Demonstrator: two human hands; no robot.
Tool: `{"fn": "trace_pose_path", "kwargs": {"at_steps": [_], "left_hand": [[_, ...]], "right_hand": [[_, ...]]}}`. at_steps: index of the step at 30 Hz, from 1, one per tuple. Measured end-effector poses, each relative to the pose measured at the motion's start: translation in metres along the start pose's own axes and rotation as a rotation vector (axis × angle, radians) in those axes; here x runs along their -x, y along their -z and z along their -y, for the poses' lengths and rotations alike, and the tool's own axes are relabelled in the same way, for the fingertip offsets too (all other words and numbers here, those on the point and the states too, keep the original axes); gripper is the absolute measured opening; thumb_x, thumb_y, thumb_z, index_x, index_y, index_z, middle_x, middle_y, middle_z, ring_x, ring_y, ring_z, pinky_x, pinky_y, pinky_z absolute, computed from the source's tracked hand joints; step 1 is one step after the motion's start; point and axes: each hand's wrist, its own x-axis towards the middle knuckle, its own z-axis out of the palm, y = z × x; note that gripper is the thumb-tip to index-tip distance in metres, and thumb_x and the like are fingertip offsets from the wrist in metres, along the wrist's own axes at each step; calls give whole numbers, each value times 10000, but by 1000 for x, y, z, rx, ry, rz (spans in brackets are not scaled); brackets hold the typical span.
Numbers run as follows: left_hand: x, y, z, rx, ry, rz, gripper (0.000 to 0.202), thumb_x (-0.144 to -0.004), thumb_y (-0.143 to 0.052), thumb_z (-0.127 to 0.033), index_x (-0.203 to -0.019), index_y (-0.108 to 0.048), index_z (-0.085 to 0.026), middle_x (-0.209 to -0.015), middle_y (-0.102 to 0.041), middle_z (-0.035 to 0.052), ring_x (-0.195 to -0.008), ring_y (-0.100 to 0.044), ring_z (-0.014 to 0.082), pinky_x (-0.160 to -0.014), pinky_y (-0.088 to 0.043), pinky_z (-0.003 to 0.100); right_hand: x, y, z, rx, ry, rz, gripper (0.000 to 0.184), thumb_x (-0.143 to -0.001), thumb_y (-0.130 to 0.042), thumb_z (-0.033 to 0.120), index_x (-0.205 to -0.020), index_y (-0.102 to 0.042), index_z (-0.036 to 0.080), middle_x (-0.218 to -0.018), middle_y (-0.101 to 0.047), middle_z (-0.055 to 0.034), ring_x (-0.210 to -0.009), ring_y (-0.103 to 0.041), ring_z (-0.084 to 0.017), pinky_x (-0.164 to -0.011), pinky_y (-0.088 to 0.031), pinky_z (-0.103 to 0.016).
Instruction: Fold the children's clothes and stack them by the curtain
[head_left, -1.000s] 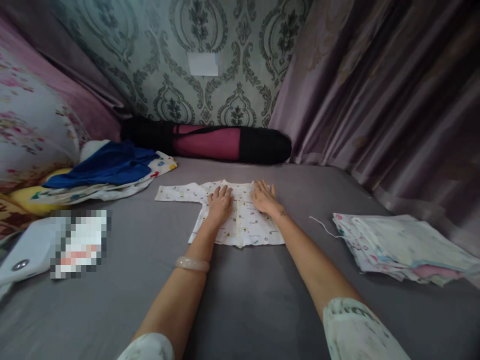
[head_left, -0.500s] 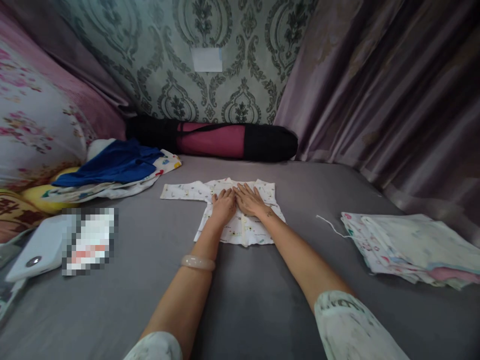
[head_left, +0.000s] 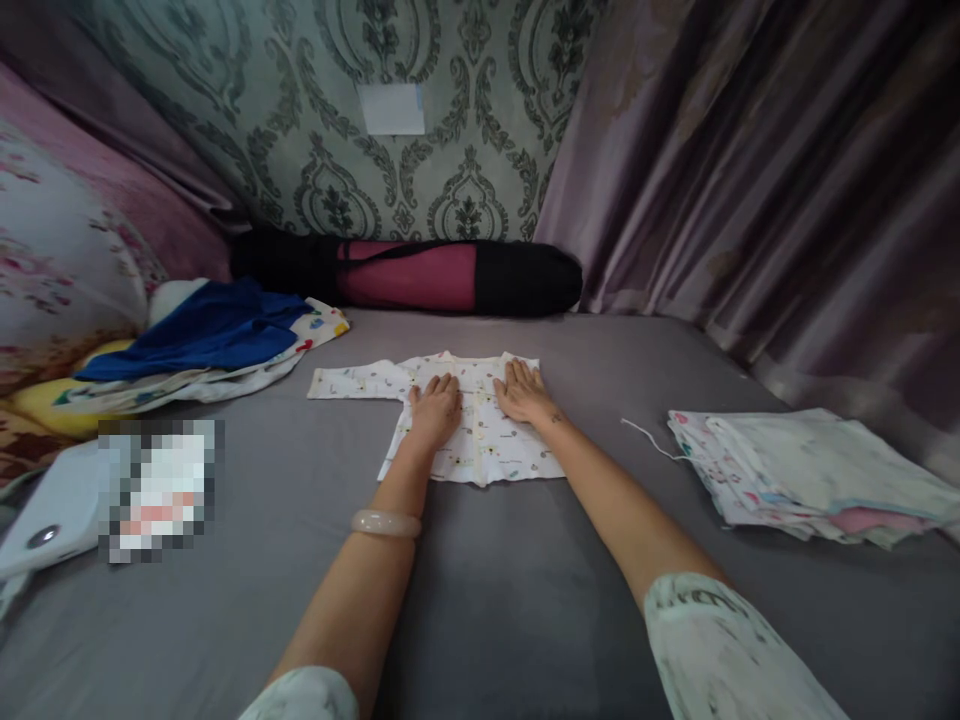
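A small white printed baby shirt (head_left: 480, 440) lies spread flat on the grey sheet (head_left: 510, 590). Its left sleeve stretches out to the side; no sleeve shows sticking out on the right. My left hand (head_left: 436, 408) rests flat on the left half of the shirt, fingers extended. On the upper right part of the shirt, my right hand (head_left: 523, 392) lies palm down, its fingers also stretched out. Between the two hands the shirt's front strip is visible. Neither hand grips the cloth. A pale bangle (head_left: 386, 523) circles my left wrist.
Folded clothes (head_left: 817, 475) are stacked at the right, with a white string trailing. At the left lie a heap with blue cloth (head_left: 217, 325), a white device (head_left: 64, 505) and a blurred-out item (head_left: 161, 490). A black and pink rolled bag (head_left: 409, 275) lies along the wall.
My hands have moved apart from the shirt's middle, the right one toward the right side, uncovering the front strip. The whole view has shifted slightly.
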Motion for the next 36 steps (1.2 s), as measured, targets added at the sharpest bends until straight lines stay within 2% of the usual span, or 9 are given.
{"fn": "trace_pose_path", "kwargs": {"at_steps": [8,12,16,20,25,29,33,36], "left_hand": [[-2,-4,5,19,-2,-7,443,-945,-319,-251,-1370,-444,-239,-1488,-403,117,-1382,-313,297,-1081,-164,608],[-4,-2,5,54,-4,35,430,-940,-334,-242,-1353,-452,-209,-1496,-387,130,-1392,-296,303,-1081,-147,617],[-8,11,6,200,32,19,399,-929,-393,-292,-1302,-501,-199,-1462,-430,151,-1362,-352,300,-1088,-176,577],[-14,35,23,393,207,-112,430,-905,-460,-361,-1273,-547,-158,-1292,-585,184,-1213,-521,323,-1051,-290,505],[-11,53,68,574,425,-318,385,-876,-517,-346,-1192,-609,-144,-1180,-648,168,-1132,-579,295,-969,-403,407],[-2,59,90,411,668,-372,358,-905,-458,-293,-1203,-599,-154,-1210,-632,157,-1165,-553,282,-982,-398,405],[7,63,93,267,848,-472,371,-901,-461,-297,-1223,-576,-151,-1262,-572,190,-1219,-481,342,-962,-396,468],[9,64,97,203,980,-544,389,-880,-496,-310,-1224,-552,-137,-1291,-521,210,-1228,-446,363,-953,-388,476]], "right_hand": [[7,1,-24,9,-54,-95,633,-954,-203,364,-1476,-248,7,-1558,-216,-182,-1439,-167,-271,-1157,-142,-400],[3,7,-22,18,-70,-57,630,-944,-236,346,-1460,-279,-14,-1550,-225,-202,-1428,-192,-296,-1148,-163,-446],[-7,16,-7,16,-59,-40,605,-946,-231,327,-1458,-300,12,-1545,-243,-198,-1427,-198,-299,-1150,-112,-498],[-19,13,20,-46,-27,-80,657,-971,-176,415,-1469,-264,-3,-1554,-212,-202,-1437,-161,-301,-1152,-106,-486],[-28,0,37,-85,-126,-119,735,-968,-174,489,-1458,-253,-53,-1542,-212,-235,-1432,-157,-325,-1147,-103,-490],[-32,-8,35,-62,-136,-134,735,-967,-170,496,-1463,-252,-39,-1546,-214,-219,-1431,-154,-318,-1147,-96,-484],[-37,-13,35,-52,-147,-146,740,-961,-169,504,-1465,-256,-32,-1547,-216,-212,-1430,-152,-314,-1147,-93,-475],[-38,-13,36,-50,-155,-131,753,-958,-163,513,-1471,-241,-31,-1554,-200,-208,-1433,-143,-311,-1147,-91,-469]]}}
